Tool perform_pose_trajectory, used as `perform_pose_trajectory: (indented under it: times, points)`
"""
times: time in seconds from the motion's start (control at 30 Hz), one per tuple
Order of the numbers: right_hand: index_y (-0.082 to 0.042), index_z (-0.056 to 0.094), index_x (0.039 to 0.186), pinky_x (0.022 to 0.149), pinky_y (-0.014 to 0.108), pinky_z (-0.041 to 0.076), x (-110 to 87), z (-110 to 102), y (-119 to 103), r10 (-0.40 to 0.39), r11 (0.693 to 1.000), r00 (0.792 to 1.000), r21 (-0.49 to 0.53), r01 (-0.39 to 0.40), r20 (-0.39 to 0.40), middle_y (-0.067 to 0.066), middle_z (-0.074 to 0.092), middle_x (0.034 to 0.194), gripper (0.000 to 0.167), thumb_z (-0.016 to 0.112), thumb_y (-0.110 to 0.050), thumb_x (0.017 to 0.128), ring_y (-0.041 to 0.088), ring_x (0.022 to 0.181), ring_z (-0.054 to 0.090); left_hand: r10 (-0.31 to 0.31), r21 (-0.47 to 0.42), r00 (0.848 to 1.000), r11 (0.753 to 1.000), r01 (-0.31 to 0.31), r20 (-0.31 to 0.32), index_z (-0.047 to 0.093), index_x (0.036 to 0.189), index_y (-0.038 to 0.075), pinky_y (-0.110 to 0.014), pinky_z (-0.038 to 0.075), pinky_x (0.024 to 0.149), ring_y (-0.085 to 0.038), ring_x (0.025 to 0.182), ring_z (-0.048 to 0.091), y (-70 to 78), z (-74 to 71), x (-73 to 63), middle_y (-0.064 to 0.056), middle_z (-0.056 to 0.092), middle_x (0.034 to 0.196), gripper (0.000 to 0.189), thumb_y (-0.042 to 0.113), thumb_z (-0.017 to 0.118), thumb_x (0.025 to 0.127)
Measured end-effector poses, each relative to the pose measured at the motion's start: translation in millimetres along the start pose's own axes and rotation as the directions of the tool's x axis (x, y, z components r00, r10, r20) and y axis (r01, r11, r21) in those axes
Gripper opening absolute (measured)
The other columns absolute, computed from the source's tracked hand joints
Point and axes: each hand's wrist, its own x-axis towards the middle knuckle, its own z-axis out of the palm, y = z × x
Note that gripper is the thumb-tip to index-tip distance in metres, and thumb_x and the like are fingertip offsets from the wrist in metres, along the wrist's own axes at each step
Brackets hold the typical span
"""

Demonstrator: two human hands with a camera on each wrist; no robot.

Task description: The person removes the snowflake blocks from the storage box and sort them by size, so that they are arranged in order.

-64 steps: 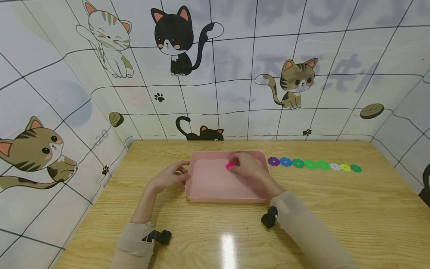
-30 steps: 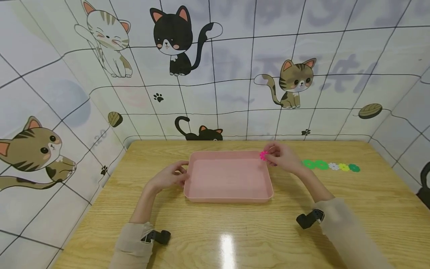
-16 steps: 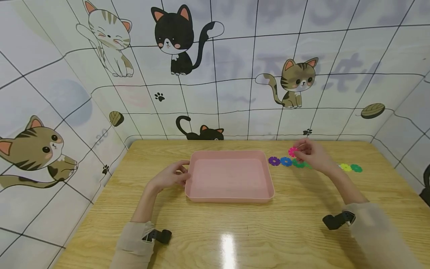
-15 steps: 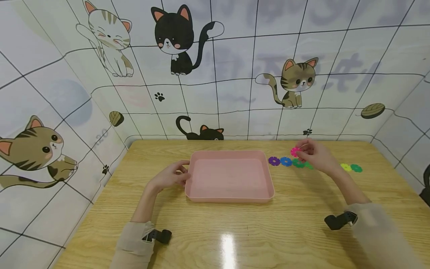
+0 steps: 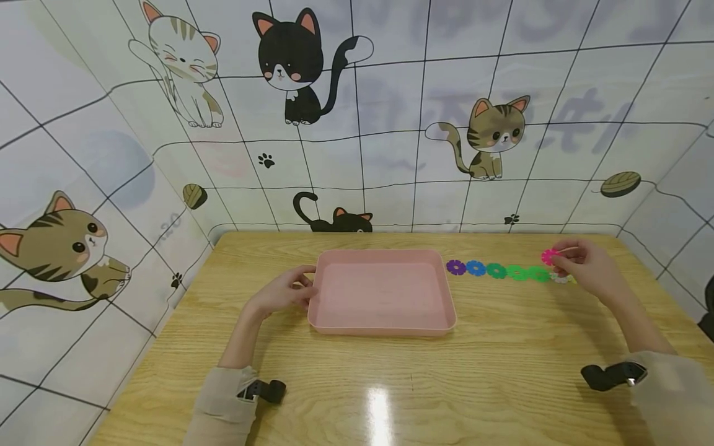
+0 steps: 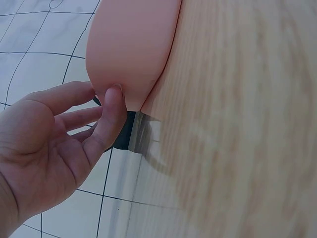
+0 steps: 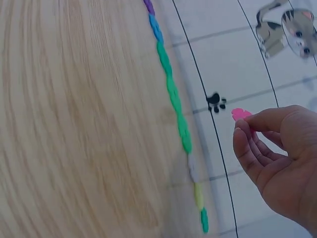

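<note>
Between thumb and forefinger, my right hand [image 5: 594,272] pinches a pink notched flower-shaped plastic disc [image 5: 549,256], raised above the right part of a row of similar discs. In the right wrist view the pink disc [image 7: 240,114] stands on edge in the fingertips. The row runs from a purple disc [image 5: 456,267] through blue and several greens to a white one [image 5: 559,278]; my hand hides its right end in the head view. My left hand [image 5: 281,291] touches the outer left wall of a pink tray [image 5: 382,331], loosely bent fingers and thumb against it.
The wooden table [image 5: 312,384] meets a cat-patterned wall covering [image 5: 390,155] right behind the row. Seen from the right wrist, a yellow disc [image 7: 198,196] and a dark green disc [image 7: 204,220] end the line. Nothing lies inside the tray.
My right hand has lifted the pink disc out of the tray and carried it rightward along the row to near its right end. My left hand has stayed at the tray.
</note>
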Motion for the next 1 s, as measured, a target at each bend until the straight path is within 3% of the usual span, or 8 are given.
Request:
perform_pose_trajectory:
  times: [0.17,0.33,0.57,0.73,0.83,1.0]
  points:
    - [0.013,0.045,0.129,0.061,0.019,0.054,-7.4,-18.0,26.0,0.074,0.997,0.996,0.009,-0.074,-0.059,-0.018,0.060,0.087,0.042,0.056,-0.020,0.105,0.000,0.071,0.066,0.001,-0.004,1.000,1.000,-0.001,0.002,0.033,0.151,-0.009,-0.040,0.059,0.079,-0.027,0.085,0.063,0.6,0.6,-0.1,-0.020,0.052,0.109,0.057,0.005,0.058,0.102]
    - [0.012,0.044,0.126,0.058,0.019,0.055,-14.7,-32.3,50.9,0.194,0.981,0.974,0.036,-0.191,-0.120,-0.016,0.061,0.081,0.040,0.053,-0.021,0.106,0.005,0.066,0.068,0.002,-0.003,1.000,1.000,-0.002,0.003,0.032,0.151,-0.009,-0.040,0.059,0.079,-0.026,0.083,0.063,1.5,1.0,0.1,-0.020,0.052,0.109,0.057,0.005,0.058,0.102]
    - [0.017,0.039,0.129,0.052,0.020,0.054,-16.5,-41.0,83.1,0.347,0.936,0.914,0.014,-0.352,-0.213,0.009,0.066,0.080,0.042,0.049,-0.017,0.106,0.005,0.056,0.065,-0.002,-0.008,1.000,1.000,0.002,-0.003,0.032,0.151,-0.008,-0.040,0.059,0.078,-0.027,0.085,0.063,-0.4,1.0,0.5,-0.020,0.051,0.110,0.058,0.005,0.058,0.102]
    - [0.020,0.039,0.127,0.048,0.019,0.052,-17.9,-42.0,86.9,0.417,0.904,0.873,0.019,-0.426,-0.254,0.022,0.064,0.080,0.035,0.046,-0.007,0.106,0.005,0.051,0.062,-0.002,-0.010,1.000,1.000,0.002,-0.002,0.031,0.151,-0.009,-0.041,0.059,0.079,-0.029,0.087,0.063,-0.6,0.7,-0.3,-0.019,0.051,0.110,0.058,0.005,0.058,0.102]
    - [0.022,0.038,0.127,0.049,0.020,0.054,-18.8,-41.1,88.6,0.422,0.902,0.866,0.030,-0.430,-0.267,0.030,0.063,0.082,0.034,0.046,-0.002,0.105,0.003,0.049,0.060,0.000,-0.012,1.000,1.000,0.000,-0.002,0.031,0.151,-0.009,-0.042,0.059,0.079,-0.029,0.087,0.063,0.3,1.0,-0.9,-0.019,0.051,0.110,0.058,0.005,0.058,0.102]
    - [0.023,0.040,0.128,0.048,0.021,0.054,-18.3,-39.5,97.3,0.401,0.908,0.870,0.003,-0.418,-0.286,0.031,0.064,0.081,0.036,0.050,-0.001,0.103,-0.003,0.046,0.055,0.002,-0.013,1.000,1.000,-0.002,0.001,0.031,0.152,-0.009,-0.043,0.059,0.079,-0.028,0.086,0.063,0.8,1.1,-0.9,-0.020,0.051,0.110,0.058,0.005,0.058,0.102]
